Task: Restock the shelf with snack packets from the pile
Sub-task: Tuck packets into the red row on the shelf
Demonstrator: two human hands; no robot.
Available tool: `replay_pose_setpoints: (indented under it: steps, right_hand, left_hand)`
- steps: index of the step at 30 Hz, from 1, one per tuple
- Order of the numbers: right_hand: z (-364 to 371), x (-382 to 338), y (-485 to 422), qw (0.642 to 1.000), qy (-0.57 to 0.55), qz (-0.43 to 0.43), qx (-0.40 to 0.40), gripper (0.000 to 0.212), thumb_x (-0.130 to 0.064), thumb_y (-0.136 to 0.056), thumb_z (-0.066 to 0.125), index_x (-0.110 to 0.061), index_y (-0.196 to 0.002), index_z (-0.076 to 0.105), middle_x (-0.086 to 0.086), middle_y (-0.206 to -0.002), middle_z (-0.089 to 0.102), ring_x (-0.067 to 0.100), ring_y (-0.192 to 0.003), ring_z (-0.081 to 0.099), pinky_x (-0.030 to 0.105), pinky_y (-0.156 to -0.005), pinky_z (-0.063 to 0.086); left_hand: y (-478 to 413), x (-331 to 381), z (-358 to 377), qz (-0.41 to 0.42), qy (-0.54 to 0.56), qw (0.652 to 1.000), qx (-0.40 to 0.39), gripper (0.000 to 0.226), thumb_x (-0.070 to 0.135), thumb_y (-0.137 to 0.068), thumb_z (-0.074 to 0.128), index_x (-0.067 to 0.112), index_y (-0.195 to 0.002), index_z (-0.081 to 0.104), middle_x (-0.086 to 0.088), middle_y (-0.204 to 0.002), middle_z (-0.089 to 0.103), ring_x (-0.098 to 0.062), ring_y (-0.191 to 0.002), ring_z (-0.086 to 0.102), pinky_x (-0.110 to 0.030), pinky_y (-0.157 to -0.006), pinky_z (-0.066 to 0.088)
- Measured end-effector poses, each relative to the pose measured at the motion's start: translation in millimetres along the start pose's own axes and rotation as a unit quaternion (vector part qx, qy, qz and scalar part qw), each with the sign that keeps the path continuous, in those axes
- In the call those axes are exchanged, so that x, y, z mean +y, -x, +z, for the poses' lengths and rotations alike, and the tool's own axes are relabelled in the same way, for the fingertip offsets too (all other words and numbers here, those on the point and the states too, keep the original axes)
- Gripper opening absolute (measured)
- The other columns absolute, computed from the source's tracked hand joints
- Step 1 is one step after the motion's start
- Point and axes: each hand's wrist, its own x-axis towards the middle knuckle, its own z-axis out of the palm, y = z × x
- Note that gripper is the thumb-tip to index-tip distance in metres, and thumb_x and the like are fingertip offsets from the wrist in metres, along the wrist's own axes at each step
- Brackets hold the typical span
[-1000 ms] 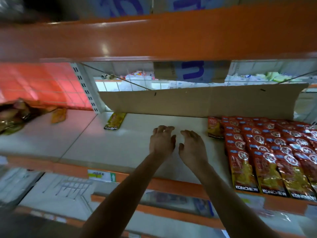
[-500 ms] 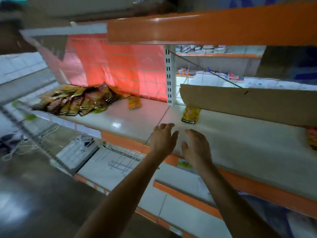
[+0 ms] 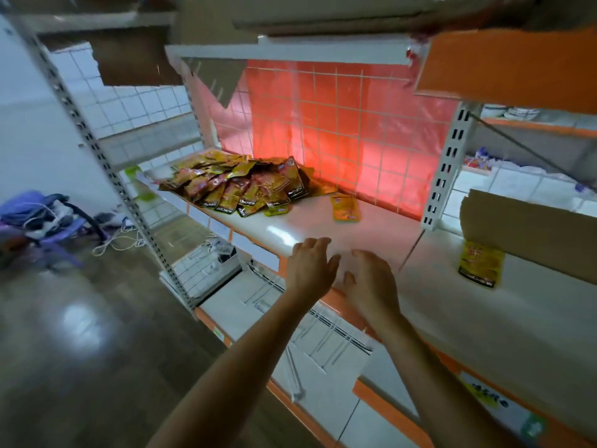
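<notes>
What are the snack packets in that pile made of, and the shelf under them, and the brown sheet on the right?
The snack packets look like glossy plastic or foil film, crinkled and glinting. The shelf seems white-painted metal or laminate; it mirrors light. The brown sheet looks like matte cardboard.

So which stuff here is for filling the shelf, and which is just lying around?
For the job:
pile of snack packets
stray packet beside the pile
yellow packet by the cardboard
white shelf
left hand and right hand, both empty

Just lying about:
purple chair
white cables on the floor
cardboard sheet
wire hooks below
</notes>
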Motion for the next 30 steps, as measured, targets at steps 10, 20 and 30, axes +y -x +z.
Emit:
replay_pose_setpoints:
  steps: [10,20,30]
  right_hand:
    - [41,-18,-99,0.998,0.042,-0.03,-0.04,0.041,-0.02,-0.09,0.054,-0.014,-0.13,0.051,0.012,-0.13,0.055,0.033,-0.118,0.048,0.036,-0.098,0.038]
    - [61,-4,-164,0.993,0.096,0.066,-0.017,0.036,-0.031,-0.092,0.049,-0.011,-0.122,0.054,0.013,-0.123,0.056,0.033,-0.111,0.052,0.037,-0.09,0.043]
    - [86,-7,-209,0.973,0.147,0.179,-0.01,0.044,-0.043,-0.092,0.047,-0.011,-0.122,0.044,0.012,-0.122,0.052,0.032,-0.114,0.049,0.039,-0.089,0.043]
  left_hand:
    - [-84,-51,-12,-0.055,-0.007,0.998,0.01,0.052,0.043,-0.096,0.05,0.015,-0.139,0.045,-0.01,-0.141,0.048,-0.03,-0.128,0.042,-0.043,-0.1,0.041]
    - [-162,-61,1,-0.014,0.073,0.997,0.023,0.05,0.032,-0.095,0.055,0.011,-0.138,0.043,-0.012,-0.131,0.054,-0.028,-0.12,0.049,-0.037,-0.097,0.04]
    - [-259,-71,8,-0.116,0.147,0.982,0.017,0.037,0.031,-0.095,0.054,-0.001,-0.112,0.048,-0.023,-0.112,0.063,-0.042,-0.106,0.058,-0.04,-0.077,0.042]
